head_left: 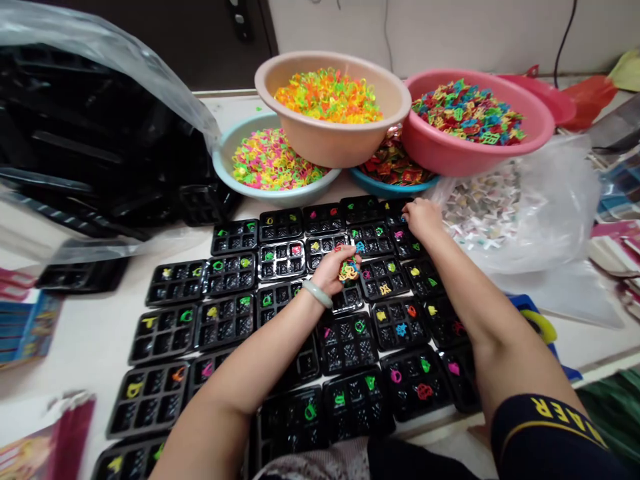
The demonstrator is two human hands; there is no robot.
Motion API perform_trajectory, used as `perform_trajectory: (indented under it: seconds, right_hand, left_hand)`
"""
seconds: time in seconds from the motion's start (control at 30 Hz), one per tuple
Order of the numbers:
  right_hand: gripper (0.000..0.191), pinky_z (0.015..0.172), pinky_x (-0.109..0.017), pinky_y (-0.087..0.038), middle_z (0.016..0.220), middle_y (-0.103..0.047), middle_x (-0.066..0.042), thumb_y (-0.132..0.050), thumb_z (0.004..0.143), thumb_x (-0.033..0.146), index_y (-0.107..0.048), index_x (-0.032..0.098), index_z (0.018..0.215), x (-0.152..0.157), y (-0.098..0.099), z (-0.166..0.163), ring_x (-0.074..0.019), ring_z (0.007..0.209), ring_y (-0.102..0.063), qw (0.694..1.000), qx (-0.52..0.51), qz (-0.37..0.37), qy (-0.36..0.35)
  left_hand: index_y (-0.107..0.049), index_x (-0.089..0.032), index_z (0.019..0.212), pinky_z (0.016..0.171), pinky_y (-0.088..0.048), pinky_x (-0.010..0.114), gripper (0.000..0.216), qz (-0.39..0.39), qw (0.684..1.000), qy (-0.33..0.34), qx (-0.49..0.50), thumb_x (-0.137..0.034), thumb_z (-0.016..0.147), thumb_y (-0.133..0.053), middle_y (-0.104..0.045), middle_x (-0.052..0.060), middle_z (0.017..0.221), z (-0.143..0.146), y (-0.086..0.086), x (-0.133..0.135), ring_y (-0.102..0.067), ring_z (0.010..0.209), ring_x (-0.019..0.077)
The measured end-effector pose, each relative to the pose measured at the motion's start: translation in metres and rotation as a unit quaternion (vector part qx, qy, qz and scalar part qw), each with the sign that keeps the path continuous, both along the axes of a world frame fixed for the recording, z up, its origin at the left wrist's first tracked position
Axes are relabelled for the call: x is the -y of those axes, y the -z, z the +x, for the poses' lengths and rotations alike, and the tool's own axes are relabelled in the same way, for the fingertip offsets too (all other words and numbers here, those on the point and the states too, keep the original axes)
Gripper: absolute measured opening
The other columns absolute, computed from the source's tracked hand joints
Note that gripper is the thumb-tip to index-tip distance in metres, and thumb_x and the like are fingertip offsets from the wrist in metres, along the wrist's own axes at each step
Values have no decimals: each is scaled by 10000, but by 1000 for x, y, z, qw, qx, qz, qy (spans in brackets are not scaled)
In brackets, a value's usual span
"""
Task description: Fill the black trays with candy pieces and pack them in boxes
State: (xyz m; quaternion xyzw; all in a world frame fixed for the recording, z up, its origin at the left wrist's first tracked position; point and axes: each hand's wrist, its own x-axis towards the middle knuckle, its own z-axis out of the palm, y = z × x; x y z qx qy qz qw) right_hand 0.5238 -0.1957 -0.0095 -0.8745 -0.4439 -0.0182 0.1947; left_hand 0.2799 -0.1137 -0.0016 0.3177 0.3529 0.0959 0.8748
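Note:
My left hand [332,270], a pale green bangle [317,293] at its wrist, is closed around a bunch of small colourful plastic charms [349,269]. It hovers over the middle of the rows of black compartment trays [349,343]. My right hand [423,218] reaches to the far right corner of the rows, its fingers bent together and down at a black tray [393,212]. Whatever its fingertips hold is hidden. Many trays have small plastic pieces in their compartments, such as a blue charm [401,329] and a red charm [425,391].
Behind the trays stand a light blue basin [220,157], a peach basin [320,143], a pink basin [475,159] and a blue basin [395,189], filled with small pieces. A clear bag [565,200] lies right; stacked black trays in plastic [100,133] stand left. A tape dispenser [537,327] sits near my right arm.

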Motion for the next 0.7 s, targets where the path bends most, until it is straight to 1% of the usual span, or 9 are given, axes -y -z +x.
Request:
perform_trajectory:
  seconds: [0.03,0.1,0.17,0.23,0.3,0.4,0.5,0.6,0.7]
  right_hand:
    - [107,878,-452,-434,913,-685,-118,-619,802,176,-725,179,816,-2,0,-11,-274,932,-607,999,-25,29,-21]
    - [144,852,-416,-467,942,-698,-79,-614,831,288,-726,212,879,-4,-2,-37,-237,897,-623,983,-136,87,-91]
    - [193,798,-366,-494,910,-713,-45,-625,819,366,-719,220,903,-7,-3,-62,-199,831,-637,939,-285,108,-158]
    - [201,750,-337,-503,856,-718,-31,-646,791,362,-710,205,900,-12,-2,-75,-177,765,-637,903,-378,101,-176]
    - [169,732,-330,-502,817,-712,-27,-644,785,316,-706,190,878,-21,3,-71,-168,724,-628,909,-375,107,-144]
    - [119,794,-353,-489,836,-701,-38,-623,791,236,-719,192,845,-40,13,-49,-189,782,-627,958,-246,125,-82]
    - [112,862,-376,-472,860,-686,-47,-641,762,160,-735,203,806,-57,19,-33,-213,861,-624,981,-155,81,-86]
    - [119,865,-382,-476,881,-677,-51,-664,753,159,-743,211,824,-59,15,-42,-211,861,-620,974,-168,76,-132]
    - [141,785,-346,-499,902,-674,-45,-665,787,252,-748,220,895,-47,-1,-69,-181,796,-624,936,-258,93,-220]
  left_hand:
    - [-511,-155,767,380,-407,172,153,13,1000,-5,0,-181,768,-662,-597,-7,598,3,1,-3,-551,439,99]
    - [-521,-150,763,389,-407,175,116,40,999,-13,1,-159,779,-636,-595,-8,581,11,2,-9,-539,427,94]
    - [-526,-145,747,403,-412,178,92,57,998,-17,3,-130,793,-605,-588,-9,565,20,2,-12,-530,420,88]
    - [-539,-139,746,409,-408,180,81,51,999,-14,9,-124,805,-592,-586,-8,567,25,2,-14,-527,422,85]
    - [-571,-129,783,405,-397,182,52,30,999,-7,14,-154,821,-596,-590,-4,582,27,3,-16,-529,430,85]
    - [-610,-111,837,394,-383,186,113,-1,1000,18,23,-223,845,-601,-593,8,603,22,6,-20,-536,447,89]
    - [-613,-111,832,386,-376,188,149,-3,998,57,34,-258,824,-637,-595,13,612,13,11,-25,-549,459,100]
    - [-609,-121,817,425,-404,183,171,35,996,79,36,-223,737,-721,-607,5,618,6,13,-28,-558,472,94]
    - [-601,-115,761,473,-424,182,171,66,992,105,38,-181,689,-742,-605,2,592,4,13,-29,-554,478,82]
